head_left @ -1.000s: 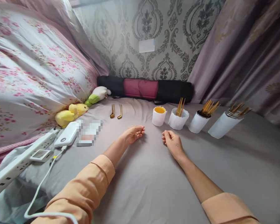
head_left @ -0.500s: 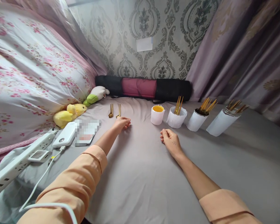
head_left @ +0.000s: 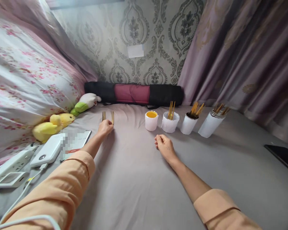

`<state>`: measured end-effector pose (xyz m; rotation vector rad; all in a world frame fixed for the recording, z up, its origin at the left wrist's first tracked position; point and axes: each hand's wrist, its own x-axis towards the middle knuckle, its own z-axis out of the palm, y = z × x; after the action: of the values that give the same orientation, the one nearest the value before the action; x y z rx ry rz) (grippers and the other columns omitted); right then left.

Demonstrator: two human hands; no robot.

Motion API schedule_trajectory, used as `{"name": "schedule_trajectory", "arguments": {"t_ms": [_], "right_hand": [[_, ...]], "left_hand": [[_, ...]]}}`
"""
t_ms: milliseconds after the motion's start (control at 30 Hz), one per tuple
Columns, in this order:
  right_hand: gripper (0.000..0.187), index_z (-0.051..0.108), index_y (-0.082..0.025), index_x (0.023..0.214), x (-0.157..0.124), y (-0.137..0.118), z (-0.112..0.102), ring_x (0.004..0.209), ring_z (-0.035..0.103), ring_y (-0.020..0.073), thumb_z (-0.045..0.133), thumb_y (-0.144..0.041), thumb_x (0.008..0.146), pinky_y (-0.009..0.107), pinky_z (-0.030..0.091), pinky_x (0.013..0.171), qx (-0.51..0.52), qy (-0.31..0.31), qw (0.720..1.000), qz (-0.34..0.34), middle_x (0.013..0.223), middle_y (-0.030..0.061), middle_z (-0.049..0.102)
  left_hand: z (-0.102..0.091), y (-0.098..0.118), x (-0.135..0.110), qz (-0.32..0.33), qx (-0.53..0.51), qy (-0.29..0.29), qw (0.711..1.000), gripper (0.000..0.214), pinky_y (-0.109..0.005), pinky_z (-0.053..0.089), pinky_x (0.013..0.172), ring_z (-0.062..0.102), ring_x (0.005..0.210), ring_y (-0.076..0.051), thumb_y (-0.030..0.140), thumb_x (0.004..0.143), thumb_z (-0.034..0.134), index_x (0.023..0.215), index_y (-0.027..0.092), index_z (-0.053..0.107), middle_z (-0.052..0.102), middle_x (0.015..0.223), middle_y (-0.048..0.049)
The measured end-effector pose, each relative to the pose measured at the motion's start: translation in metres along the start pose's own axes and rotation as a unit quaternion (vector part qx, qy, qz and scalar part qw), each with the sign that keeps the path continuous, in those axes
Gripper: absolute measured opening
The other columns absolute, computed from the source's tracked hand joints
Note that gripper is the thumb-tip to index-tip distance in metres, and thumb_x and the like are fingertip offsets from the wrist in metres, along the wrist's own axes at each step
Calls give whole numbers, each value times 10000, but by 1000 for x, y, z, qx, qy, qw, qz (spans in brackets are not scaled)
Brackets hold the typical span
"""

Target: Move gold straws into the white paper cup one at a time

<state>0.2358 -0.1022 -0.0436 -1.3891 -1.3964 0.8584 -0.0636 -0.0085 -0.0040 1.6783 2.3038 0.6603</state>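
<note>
Two gold metal utensils (head_left: 112, 117) lie side by side on the grey bedsheet (head_left: 139, 179). My left hand (head_left: 105, 127) is stretched out to them, its fingers curled over their near ends, which it hides. My right hand (head_left: 163, 145) rests on the sheet in a loose fist with nothing in it, just in front of a row of white cups. The leftmost cup (head_left: 151, 121) has a yellow inside. The second cup (head_left: 170, 123), the third cup (head_left: 188, 124) and a jar (head_left: 210, 125) hold gold sticks.
A black and maroon roll bag (head_left: 133, 93) lies along the wall. Yellow plush (head_left: 50, 126) and green plush (head_left: 84, 103) toys sit by a floral pillow (head_left: 26, 76). A power bank (head_left: 47, 150), power strip (head_left: 7, 166) and cable lie left; a dark phone (head_left: 282, 154) lies right.
My left hand has moved forward and left from the middle of the sheet to the gold utensils and curled over their ends. My right hand has stayed in place. The view has turned right.
</note>
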Motion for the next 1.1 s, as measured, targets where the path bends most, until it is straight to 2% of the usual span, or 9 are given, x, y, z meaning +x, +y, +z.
{"name": "schedule_trajectory", "arguments": {"t_ms": [367, 600, 867, 967, 1100], "right_hand": [[349, 571, -178, 736, 1, 4, 0, 503, 525, 98, 359, -442, 822, 198, 389, 487, -34, 16, 999, -20, 598, 7, 587], [330, 569, -182, 748, 0, 3, 0, 508, 530, 97, 354, -417, 833, 201, 395, 502, -35, 11, 999, -24, 614, 6, 597], [332, 576, -188, 749, 0, 3, -1, 539, 543, 103, 357, -422, 834, 203, 400, 518, -40, 11, 999, -20, 630, 9, 604], [339, 581, -188, 752, -1, 4, -1, 542, 545, 104, 356, -429, 833, 203, 401, 522, -39, 12, 999, -19, 633, 10, 607], [345, 581, -186, 752, 0, 5, -1, 549, 548, 104, 356, -433, 834, 204, 406, 529, -39, 12, 999, -20, 642, 13, 612]], "left_hand": [[10, -8, 21, 48, 132, 11, 990, 370, -314, 440, 782, 561, 956, -273, 272, 694, 469, 995, 109, 611, 619, 1001, -166], [14, -14, 24, 66, 166, 5, 984, 364, -319, 449, 742, 572, 935, -281, 281, 694, 445, 970, 122, 620, 610, 1011, -178], [13, -15, 25, 78, 188, 0, 979, 354, -325, 445, 734, 573, 919, -281, 218, 660, 446, 942, 135, 642, 617, 1005, -161], [13, -15, 27, 82, 194, 0, 977, 389, -329, 446, 735, 572, 922, -283, 236, 669, 445, 994, 116, 622, 611, 1012, -164], [16, -15, 31, 94, 197, -6, 976, 352, -328, 445, 737, 576, 917, -287, 263, 695, 429, 948, 129, 634, 623, 976, -160]]}}
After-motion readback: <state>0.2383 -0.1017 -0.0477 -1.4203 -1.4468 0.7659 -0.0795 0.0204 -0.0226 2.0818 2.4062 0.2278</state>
